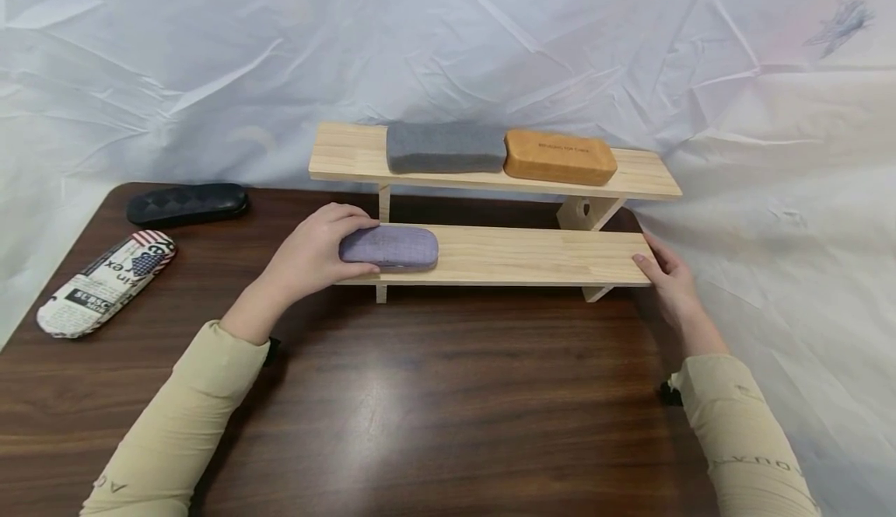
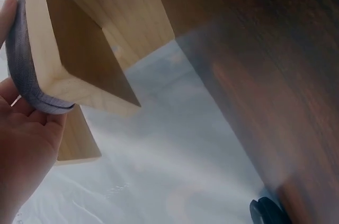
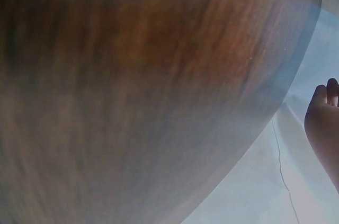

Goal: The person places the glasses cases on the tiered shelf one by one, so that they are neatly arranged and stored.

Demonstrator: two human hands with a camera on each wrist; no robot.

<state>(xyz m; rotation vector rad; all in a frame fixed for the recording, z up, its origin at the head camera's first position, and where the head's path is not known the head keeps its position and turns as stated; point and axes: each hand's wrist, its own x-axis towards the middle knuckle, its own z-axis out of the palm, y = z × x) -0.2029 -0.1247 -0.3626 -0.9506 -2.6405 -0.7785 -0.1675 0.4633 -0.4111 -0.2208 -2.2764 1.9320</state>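
A two-tier wooden shelf (image 1: pixel 504 256) stands on the table. At the left end of its lower board lies a purple glasses case (image 1: pixel 399 246). My left hand (image 1: pixel 315 253) grips this case by its left end, thumb at the near side and fingers at the far side. In the left wrist view the case (image 2: pixel 24 60) sits against the board's end, slightly overhanging it. With the thumb on top and the fingers around the end, my right hand (image 1: pixel 675 280) holds the lower board's right end. The right wrist view shows only part of that hand (image 3: pixel 323 123).
On the upper board a grey glasses case (image 1: pixel 445 148) sits beside an orange-brown one (image 1: pixel 558 157). Toward the table's left lie a black case (image 1: pixel 187 204) and a newspaper-print case (image 1: pixel 105 288). White sheeting (image 1: pixel 210 58) hangs behind the brown table (image 1: pixel 448 408) and along its right side.
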